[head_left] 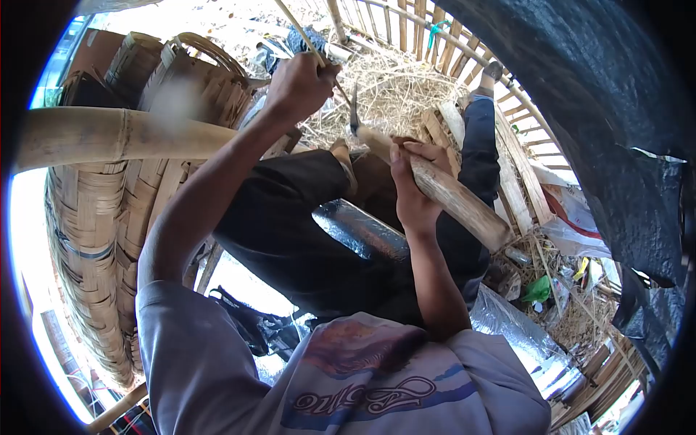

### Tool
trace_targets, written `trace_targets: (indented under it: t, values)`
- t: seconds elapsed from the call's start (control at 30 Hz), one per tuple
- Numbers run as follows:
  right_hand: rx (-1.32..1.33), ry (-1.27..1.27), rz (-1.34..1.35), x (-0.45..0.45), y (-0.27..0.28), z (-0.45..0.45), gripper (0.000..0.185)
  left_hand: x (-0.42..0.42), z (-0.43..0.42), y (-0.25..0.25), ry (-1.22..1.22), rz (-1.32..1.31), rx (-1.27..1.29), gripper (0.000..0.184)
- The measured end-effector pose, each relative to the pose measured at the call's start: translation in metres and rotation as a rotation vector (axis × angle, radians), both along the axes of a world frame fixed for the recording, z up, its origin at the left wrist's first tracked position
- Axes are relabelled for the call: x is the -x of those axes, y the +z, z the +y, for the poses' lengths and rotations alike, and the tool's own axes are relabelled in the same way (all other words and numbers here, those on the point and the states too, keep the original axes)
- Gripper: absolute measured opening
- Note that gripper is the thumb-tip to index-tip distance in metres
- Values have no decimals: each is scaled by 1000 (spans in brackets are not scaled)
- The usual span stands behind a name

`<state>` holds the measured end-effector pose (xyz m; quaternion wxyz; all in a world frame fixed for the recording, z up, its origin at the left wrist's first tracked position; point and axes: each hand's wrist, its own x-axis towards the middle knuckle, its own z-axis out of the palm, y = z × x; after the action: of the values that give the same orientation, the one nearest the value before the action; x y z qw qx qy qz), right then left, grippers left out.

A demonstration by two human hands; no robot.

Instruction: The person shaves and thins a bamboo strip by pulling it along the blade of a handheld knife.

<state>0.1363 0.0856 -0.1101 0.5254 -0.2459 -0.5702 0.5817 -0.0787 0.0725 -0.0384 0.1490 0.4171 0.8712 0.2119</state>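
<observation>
My left hand (301, 88) is closed around a thin bamboo strip (299, 27) that slants down to the right out of the fist. My right hand (420, 177) grips a knife by its thick, pale wooden handle (464, 199). The short dark blade (354, 110) rises from the far end of the handle, close to the strip's lower end; whether they touch I cannot tell. Both hands are held above my lap, over dark trousers (279, 217).
A thick bamboo pole (87, 136) crosses at left, above large woven bamboo baskets (90, 239). Shavings (395, 87) cover the ground ahead. A slatted bamboo fence (420, 32) curves behind, with black plastic sheeting (616, 116) hanging at right. Shiny foil-like sheeting (522, 341) lies lower right.
</observation>
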Motion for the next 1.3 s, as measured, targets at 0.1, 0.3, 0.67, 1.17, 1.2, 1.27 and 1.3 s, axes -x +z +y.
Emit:
trace_targets:
  t: [0.1, 0.3, 0.67, 1.17, 1.2, 1.27, 1.3]
  values:
    - [-58, -11, 53, 8, -5, 0, 17, 5, 3, -1, -10, 38, -1, 30]
    - [-36, 48, -224, 6, -98, -8, 15, 22, 0, -7, 12, -13, 46, 34]
    - [29, 94, -98, 9, -119, -4, 13, 23, -3, -9, 9, -76, -15, 30]
    - [165, 117, -80, 0, -204, 1, 11, 24, -3, -9, -21, -96, -14, 30]
    - [138, 109, -37, -3, -210, 2, 11, 26, -4, -13, -40, -89, -38, 30]
    - [225, 120, 30, -9, -189, -3, 9, 25, -6, -14, -14, -112, -4, 29]
    - [222, 124, 29, -5, -179, -1, 9, 28, -4, -15, -17, -87, -24, 29]
